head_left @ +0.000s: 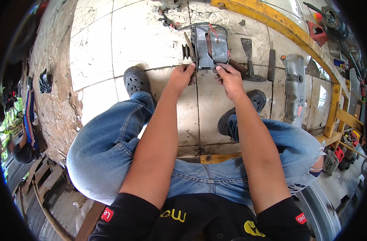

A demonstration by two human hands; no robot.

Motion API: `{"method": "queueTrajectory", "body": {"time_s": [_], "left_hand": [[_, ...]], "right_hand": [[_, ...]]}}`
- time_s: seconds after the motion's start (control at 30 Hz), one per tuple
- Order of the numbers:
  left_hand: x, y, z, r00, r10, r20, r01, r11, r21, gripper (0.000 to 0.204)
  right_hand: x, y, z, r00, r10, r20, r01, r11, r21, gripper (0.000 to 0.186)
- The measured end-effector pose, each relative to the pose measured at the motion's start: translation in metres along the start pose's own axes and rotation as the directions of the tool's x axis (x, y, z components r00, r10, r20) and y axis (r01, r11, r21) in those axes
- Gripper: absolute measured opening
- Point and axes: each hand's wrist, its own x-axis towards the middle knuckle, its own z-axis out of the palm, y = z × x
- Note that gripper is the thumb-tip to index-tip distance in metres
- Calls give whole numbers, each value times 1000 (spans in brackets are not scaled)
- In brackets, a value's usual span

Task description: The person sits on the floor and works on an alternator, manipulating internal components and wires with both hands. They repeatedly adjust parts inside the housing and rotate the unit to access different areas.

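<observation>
A grey metal alternator (220,47) with a ribbed black pulley on its left side and loose wires on top rests on the tiled floor between my feet. My left hand (182,77) is closed at its lower left corner, thumb and fingers pinched by the casing. At the lower right edge, my right hand (231,81) pinches with thumb and forefinger against the casing; whether a small part lies between those fingers I cannot make out. Right of the alternator lie a scraper (247,49), a dark-handled tool (271,64) and a brown rod-like handle (237,66) partly hidden behind it.
A silver valve cover (294,90) stands farther right. The yellow metal frame (280,24) crosses the upper right and runs down that side. More tools and a red stand (317,34) are beyond it. Another person (23,144) is at the far left.
</observation>
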Motion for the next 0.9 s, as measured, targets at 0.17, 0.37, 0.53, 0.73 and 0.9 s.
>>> {"method": "queueTrajectory", "body": {"time_s": [0.17, 0.37, 0.53, 0.73, 0.9], "left_hand": [[-6, 14, 4, 993, -84, 82, 79, 995, 64, 29], [-4, 17, 4, 992, -78, 102, 70, 995, 74, 26], [2, 5, 3, 996, 22, 83, -34, 989, 144, 28], [4, 2, 5, 993, 90, 78, -104, 977, 185, 30], [2, 0, 6, 996, 75, 57, -84, 980, 180, 30]], "right_hand": [[-1, 4, 0, 999, -37, -8, 37, 999, 13, 28], [2, -2, 3, 998, -70, -10, 69, 995, -73, 28], [4, -8, 5, 999, -33, -42, 27, 991, -128, 29], [7, -29, 10, 991, 115, -71, -124, 981, -146, 21], [4, -46, 17, 956, 271, -113, -285, 948, -144, 18]]}}
